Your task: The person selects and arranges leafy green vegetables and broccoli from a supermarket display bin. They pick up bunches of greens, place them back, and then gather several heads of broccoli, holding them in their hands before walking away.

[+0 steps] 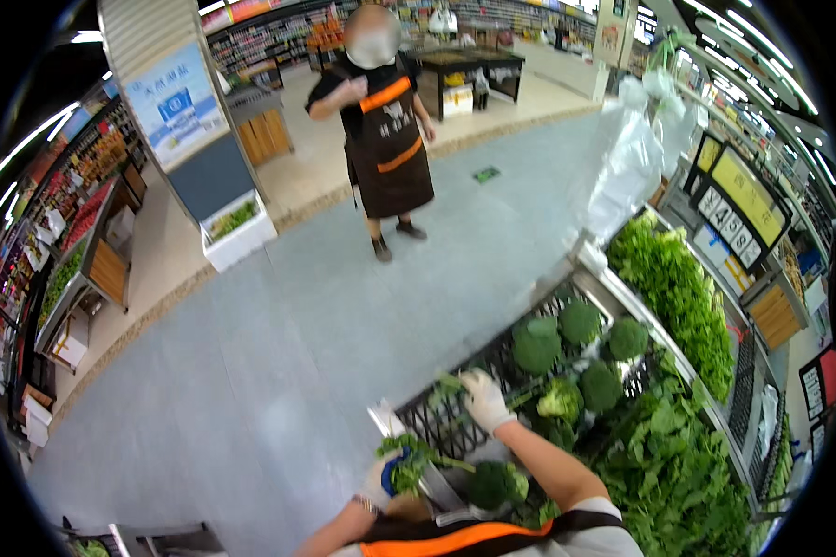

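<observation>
My left hand [384, 479], in a pale glove with blue on it, is closed around a bunch of green leaves [407, 470] at the display's near left corner. Over the black plastic grate [453, 432] is my right hand [484, 400], in a whitish glove, with leafy green bits at its fingertips; whether it grips them is blurred. Beyond and right of it lie several broccoli heads [537, 344], one of them lighter green [559, 400]. Another broccoli head [491, 485] lies close to my body, between my arms.
A person in a brown and orange apron [390, 139] stands across the grey floor. Leafy greens [669, 459] fill the display on the right, with lettuce [676, 292] behind a metal rail. Plastic bags [630, 160] hang at the far corner. A white foam box [240, 230] stands by a pillar.
</observation>
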